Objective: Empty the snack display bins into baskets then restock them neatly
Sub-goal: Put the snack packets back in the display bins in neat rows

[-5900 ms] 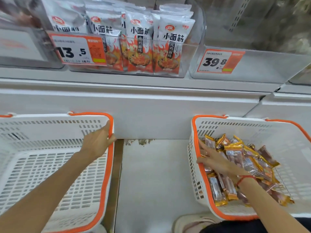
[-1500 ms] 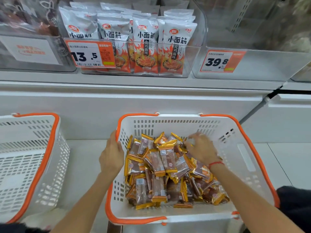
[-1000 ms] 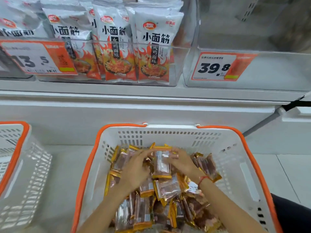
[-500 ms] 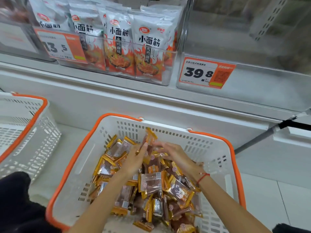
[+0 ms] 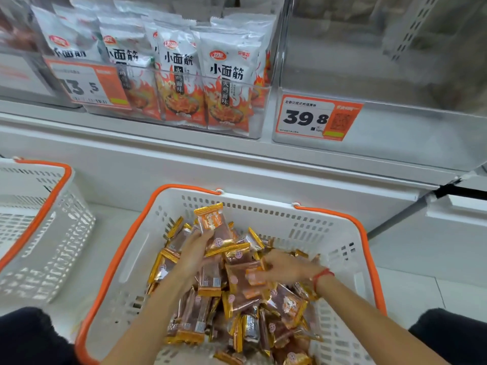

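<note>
Gold-edged foil snack packets (image 5: 210,227) stand fanned in the left hand (image 5: 193,255), its grip curled round them, while the right hand (image 5: 286,267) pinches another packet low in the white, orange-rimmed plastic basket (image 5: 329,227) below the clear shelf bin (image 5: 395,133).

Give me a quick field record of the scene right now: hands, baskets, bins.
left hand: holds a gold-edged packet upright over the pile
right hand: on a packet in the pile, blurred, grip unclear
centre basket: heaped with packets
left basket: no packets visible
bin tagged 39.8: looks emptied
bin tagged 13.5: full of upright white bags
</note>
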`<state>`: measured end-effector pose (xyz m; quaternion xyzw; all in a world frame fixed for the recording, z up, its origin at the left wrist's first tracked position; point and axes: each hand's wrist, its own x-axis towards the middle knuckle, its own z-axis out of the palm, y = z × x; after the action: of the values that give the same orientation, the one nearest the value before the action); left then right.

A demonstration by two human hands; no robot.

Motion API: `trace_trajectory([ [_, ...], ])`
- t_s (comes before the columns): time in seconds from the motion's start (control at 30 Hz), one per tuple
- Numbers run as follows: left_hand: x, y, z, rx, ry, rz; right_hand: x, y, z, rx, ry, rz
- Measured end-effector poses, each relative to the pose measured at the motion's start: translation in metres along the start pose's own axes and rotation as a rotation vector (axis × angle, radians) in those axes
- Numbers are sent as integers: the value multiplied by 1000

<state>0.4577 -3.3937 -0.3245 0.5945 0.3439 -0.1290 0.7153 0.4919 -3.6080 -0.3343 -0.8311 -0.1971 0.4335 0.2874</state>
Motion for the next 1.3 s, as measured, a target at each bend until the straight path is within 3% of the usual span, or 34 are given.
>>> trace_trajectory([
  [0.13, -12, 9, -12, 233, -19, 120, -22, -2, -24, 361, 161, 32],
  [0.3, -34, 20, -24, 328, -23, 276, -50, 1, -12, 828, 278, 63],
  [0.47, -42, 23, -26, 601, -156, 300, -71, -8, -4, 1119, 343, -38],
  [0.63, -51, 21, -22, 527, -259, 145, -73, -35, -8, 1118, 355, -158],
  [0.77, -46, 17, -20, 568, -148, 178, -67, -46, -8, 1004, 373, -154],
  [0.9, -45, 12, -18, 102, -142, 94, -56, -52, 2, 886, 388, -103],
  [1.03, -43, 11, -17, 55, -202, 82, -50, -61, 9, 750, 421, -104],
  [1.13, -49, 9, -13, -97, -352, 36, -42, -65, 13, 747, 506, -102],
  [1.2, -53, 6, -3, -95, -375, 64, -36, -66, 16, 739, 562, -116],
  [1.3, -54, -4, 10, 45, -243, 143, -25, -63, 19, 750, 492, -176],
])
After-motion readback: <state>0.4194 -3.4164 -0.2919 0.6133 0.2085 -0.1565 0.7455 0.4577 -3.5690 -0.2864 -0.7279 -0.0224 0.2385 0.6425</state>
